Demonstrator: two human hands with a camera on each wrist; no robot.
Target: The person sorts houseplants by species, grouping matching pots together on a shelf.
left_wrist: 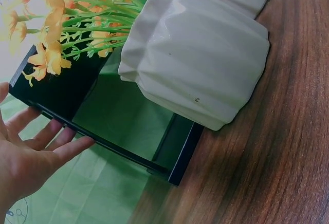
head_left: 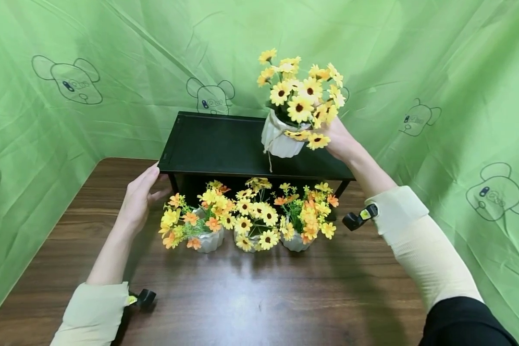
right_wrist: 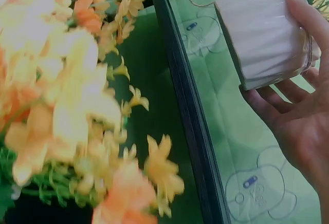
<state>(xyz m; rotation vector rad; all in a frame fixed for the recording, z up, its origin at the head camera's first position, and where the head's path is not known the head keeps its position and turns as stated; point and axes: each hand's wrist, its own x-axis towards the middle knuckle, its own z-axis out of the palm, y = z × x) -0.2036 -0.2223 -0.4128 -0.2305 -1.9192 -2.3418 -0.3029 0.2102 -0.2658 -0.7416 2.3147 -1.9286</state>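
My right hand grips a white pot of yellow daisies with twine tied round it. In the right wrist view this pot hangs above the top edge of the black shelf, thumb on its near side and fingers behind and under it. My left hand rests at the shelf's left front corner. In the left wrist view its straight fingers touch the black side bar. The daisies hide part of my right hand in the head view.
In front of the shelf stand three potted flowers in a row: orange and yellow on the left, yellow daisies in the middle, orange and yellow on the right. A wooden table lies beneath; green cloth hangs around.
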